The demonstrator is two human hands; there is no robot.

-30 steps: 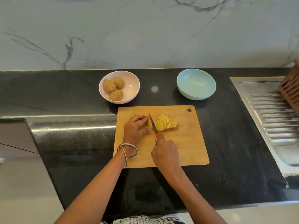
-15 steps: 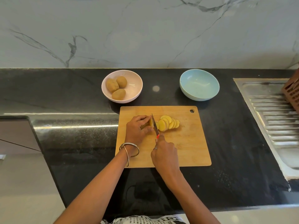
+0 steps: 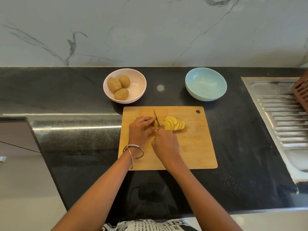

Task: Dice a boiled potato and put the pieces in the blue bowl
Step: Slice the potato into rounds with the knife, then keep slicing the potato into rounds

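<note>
- The black counter [image 3: 241,147] holds a wooden cutting board [image 3: 196,147], which sits in the same spot as a second ago.
- The blue bowl [image 3: 206,85] stands behind the board on the right. It has no potato in it yet, so that part of the job has not begun.
- A pink bowl [image 3: 138,87] behind the board on the left holds three whole potatoes.
- The right hand [image 3: 165,144] is wrapped around the knife [image 3: 156,119]. It has slid forward since a second ago, so the blade is pushing down through the potato.
- The left hand [image 3: 141,130] pinches the last small end of the potato [image 3: 155,124] on the board, as it did before.
- A row of yellow slices [image 3: 175,124] leans just right of the blade. I think slicing is nearly over, and the rounds must then be cut into small cubes.
</note>
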